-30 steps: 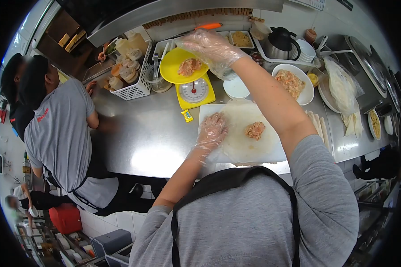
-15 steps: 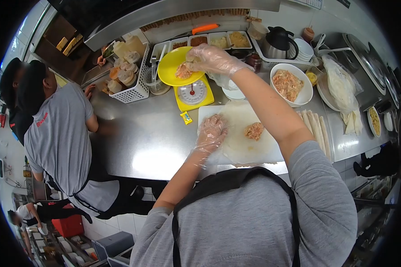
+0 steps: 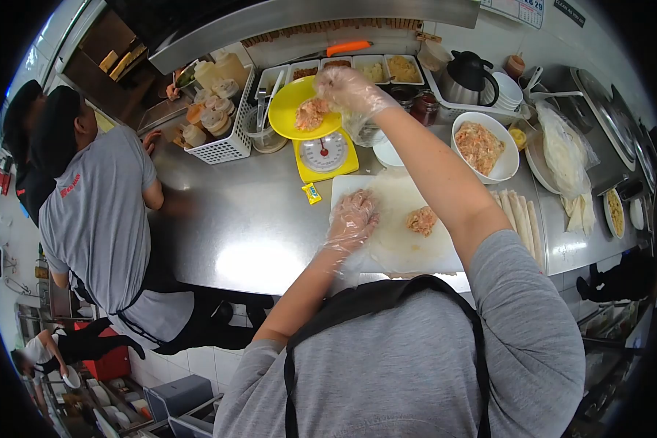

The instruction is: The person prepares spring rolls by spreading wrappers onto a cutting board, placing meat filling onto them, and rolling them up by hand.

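My left hand (image 3: pixel 355 219), in a clear plastic glove, lies with fingers spread on the white cutting board (image 3: pixel 339 191), at the left side of a thin pale wrapper sheet (image 3: pixel 398 248). A lump of minced filling (image 3: pixel 421 220) sits on that sheet. My gloved right hand (image 3: pixel 352 89) hovers at the right rim of a yellow plate (image 3: pixel 283 109), its fingers bent together; whatever they hold, if anything, is hidden. Another lump of filling (image 3: pixel 310 115) rests on the plate, which stands on a yellow dial scale (image 3: pixel 324 153).
A white bowl of filling (image 3: pixel 480 150) and a row of pale rolls (image 3: pixel 517 219) lie to the right. Behind are topping trays (image 3: pixel 401 69), an orange-handled knife (image 3: pixel 349 48) and a black-lidded jug (image 3: pixel 463 77). A white basket (image 3: pixel 223 146) and a co-worker (image 3: pixel 98 212) are at left.
My right hand has drawn up and away from the filling on the plate, which now shows more fully. My left hand stays on the board. The whole view has shifted slightly.
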A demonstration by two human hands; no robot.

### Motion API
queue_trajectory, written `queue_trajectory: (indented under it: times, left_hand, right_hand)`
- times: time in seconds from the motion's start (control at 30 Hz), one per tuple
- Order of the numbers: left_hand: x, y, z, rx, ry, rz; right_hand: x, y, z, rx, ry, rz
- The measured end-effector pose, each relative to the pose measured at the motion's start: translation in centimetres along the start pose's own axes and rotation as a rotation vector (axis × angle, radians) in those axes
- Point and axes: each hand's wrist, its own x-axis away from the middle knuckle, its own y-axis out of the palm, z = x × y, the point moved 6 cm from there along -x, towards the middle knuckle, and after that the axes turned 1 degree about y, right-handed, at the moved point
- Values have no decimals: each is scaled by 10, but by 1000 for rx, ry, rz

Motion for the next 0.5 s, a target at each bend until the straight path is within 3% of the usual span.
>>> queue_trajectory:
  times: [0.13,0.23,0.37,0.5]
  left_hand:
    - [-1,-3,1,-33,5,5]
    - [0,-2,1,-19,3,3]
    - [0,-4,2,-8,5,14]
    - [0,-1,0,-28,-6,1]
  right_hand:
    - [1,-2,-7,-331,-83,22]
    - [-5,-11,-7,-371,-31,63]
    - [-2,-26,-25,2,-43,142]
    - [12,-33,-35,71,-75,178]
